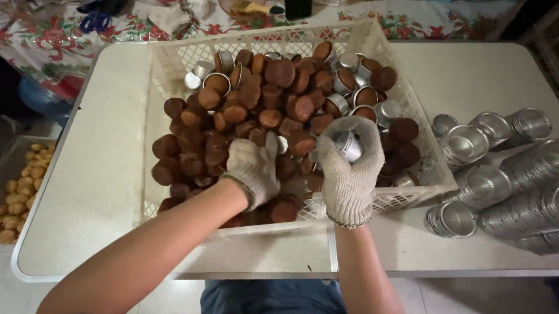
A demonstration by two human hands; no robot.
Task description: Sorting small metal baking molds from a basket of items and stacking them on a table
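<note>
A cream plastic crate [168,66] on a white table holds a heap of brown cupcakes [263,101], some still in small metal moulds [218,82]. My right hand [350,171], in a knitted white glove, is closed around a shiny metal mould [348,145] above the crate's right side. My left hand [253,168], also gloved, rests on the cupcakes near the middle of the heap, its fingers curled down among them; what it grips is hidden.
Stacks of empty metal moulds [517,178] lie on the table [98,165] to the right of the crate. A tray of yellow cakes [15,192] sits low at the left. A floral cloth with bowls and scissors [97,20] runs behind.
</note>
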